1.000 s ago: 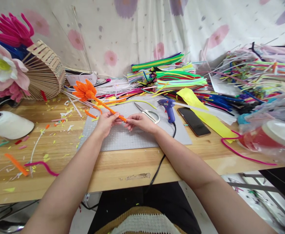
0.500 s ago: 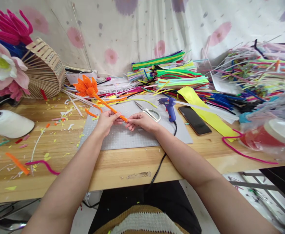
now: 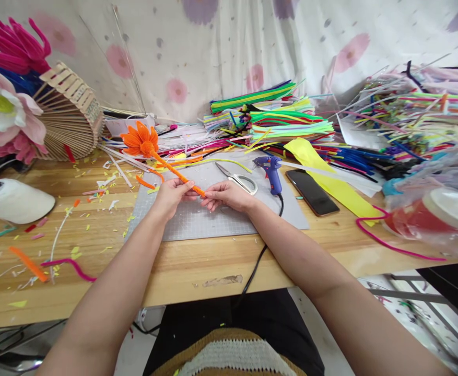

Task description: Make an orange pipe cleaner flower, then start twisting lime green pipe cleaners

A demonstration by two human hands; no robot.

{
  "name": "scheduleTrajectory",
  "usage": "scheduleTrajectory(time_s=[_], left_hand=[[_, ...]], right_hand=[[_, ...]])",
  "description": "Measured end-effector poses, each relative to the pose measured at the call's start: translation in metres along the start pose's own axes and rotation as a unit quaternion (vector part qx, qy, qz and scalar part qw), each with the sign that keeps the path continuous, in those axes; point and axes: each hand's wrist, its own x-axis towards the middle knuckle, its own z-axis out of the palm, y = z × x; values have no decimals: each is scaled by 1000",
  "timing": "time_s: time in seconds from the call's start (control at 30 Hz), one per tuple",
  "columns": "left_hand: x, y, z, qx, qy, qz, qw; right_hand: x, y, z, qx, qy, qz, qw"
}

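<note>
An orange pipe-cleaner flower (image 3: 140, 141) slants above the grey cutting mat (image 3: 189, 224), its head up to the left and its fuzzy wrapped stem running down to the right. Partway along that stem, my left hand (image 3: 174, 196) is closed round it. The fingertips of my right hand (image 3: 226, 196) pinch the stem's lower end. Just behind my right hand lie scissors (image 3: 242, 180) with pale handles. A blue glue gun (image 3: 270, 172) rests on the mat further right.
A black phone (image 3: 313, 192) and a yellow strip (image 3: 334, 185) lie to the right. Bundles of pipe cleaners (image 3: 291, 122) line the back. Scraps litter the left of the wooden table (image 3: 115, 266), near a woven basket (image 3: 74, 115). The glue gun's cord (image 3: 255, 271) crosses the front edge.
Both hands keep their hold on the stem. The flower head has shifted very slightly right; the whole view has moved a little too.
</note>
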Motion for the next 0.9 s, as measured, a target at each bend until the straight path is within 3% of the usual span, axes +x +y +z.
scheduleTrajectory(time_s=[0.9], left_hand=[[7,-5,-1,-21,45,40,998]], right_hand=[[14,-4,-4,-26,11,-4,1000]])
